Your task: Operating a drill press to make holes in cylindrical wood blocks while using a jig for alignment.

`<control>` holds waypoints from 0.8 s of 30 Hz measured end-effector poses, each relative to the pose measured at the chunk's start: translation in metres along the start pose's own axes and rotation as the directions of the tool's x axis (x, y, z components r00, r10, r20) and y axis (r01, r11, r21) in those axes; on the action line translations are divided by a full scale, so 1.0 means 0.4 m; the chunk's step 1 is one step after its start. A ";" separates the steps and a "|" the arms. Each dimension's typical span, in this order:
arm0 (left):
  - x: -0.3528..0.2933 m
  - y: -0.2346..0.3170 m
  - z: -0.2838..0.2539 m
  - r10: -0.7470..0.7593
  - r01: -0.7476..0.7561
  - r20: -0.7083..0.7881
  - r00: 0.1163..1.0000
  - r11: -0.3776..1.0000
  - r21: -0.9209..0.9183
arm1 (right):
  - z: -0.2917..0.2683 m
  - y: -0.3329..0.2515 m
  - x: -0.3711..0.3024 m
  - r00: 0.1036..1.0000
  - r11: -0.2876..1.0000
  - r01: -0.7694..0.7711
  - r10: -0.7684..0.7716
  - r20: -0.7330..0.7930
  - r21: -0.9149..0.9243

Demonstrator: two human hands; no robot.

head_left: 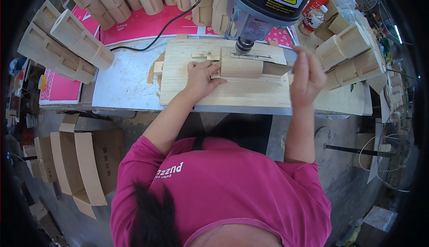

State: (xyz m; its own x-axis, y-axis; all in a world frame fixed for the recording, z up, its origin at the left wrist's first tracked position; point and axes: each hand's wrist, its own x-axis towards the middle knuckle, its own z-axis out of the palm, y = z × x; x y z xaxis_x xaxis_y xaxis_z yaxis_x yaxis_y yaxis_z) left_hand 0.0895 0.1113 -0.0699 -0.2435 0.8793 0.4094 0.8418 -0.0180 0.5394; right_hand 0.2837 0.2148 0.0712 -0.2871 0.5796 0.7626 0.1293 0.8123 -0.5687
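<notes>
A pale wooden block with a rounded face lies lengthwise on a wooden jig board. Over it stands a drill press, its chuck just above a narrow metal-edged slot plate. My left hand holds the block's left end, thumb and fingertips pressed against it and the jig. Raised to the right of the press, my right hand is closed around the end of a thin metal lever; the fingers cover most of its grip. The drill tip is hard to make out.
Stacked wooden cylinders with cut recesses crowd the left and back of the bench; more pieces stand at the right. A black cable crosses behind the board. A bottle, an open cardboard box and a fan surround the workplace.
</notes>
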 end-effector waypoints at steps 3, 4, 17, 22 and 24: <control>0.000 -0.004 -0.001 -0.011 0.011 0.009 1.000 1.000 0.027 | 0.063 0.102 -0.096 1.000 0.999 0.018 -0.018 0.006 0.035; 0.003 -0.003 -0.003 -0.006 0.006 0.012 1.000 1.000 0.026 | 0.079 0.127 -0.104 0.998 0.997 0.062 -0.063 0.020 0.053; -0.013 -0.015 -0.002 -0.035 0.035 -0.015 0.999 0.999 0.025 | 0.029 0.011 0.156 0.969 0.974 0.225 -0.224 -0.103 0.001; 0.011 0.001 0.007 -0.091 0.091 0.027 0.995 0.995 -0.026 | 0.100 0.092 0.354 0.978 0.965 -0.026 -0.030 -0.205 -0.263; 0.011 0.001 0.010 -0.129 0.131 0.029 0.991 0.987 -0.089 | 0.111 0.101 0.359 0.994 0.999 -0.046 0.043 -0.096 -0.024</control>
State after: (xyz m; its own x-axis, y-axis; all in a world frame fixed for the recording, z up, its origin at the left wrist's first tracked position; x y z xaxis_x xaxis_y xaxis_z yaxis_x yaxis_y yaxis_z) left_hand 0.0905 0.1169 -0.0708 -0.3357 0.8878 0.3147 0.7566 0.0551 0.6515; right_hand 0.2055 0.3282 0.1441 -0.1891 0.6177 0.7633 0.1648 0.7863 -0.5954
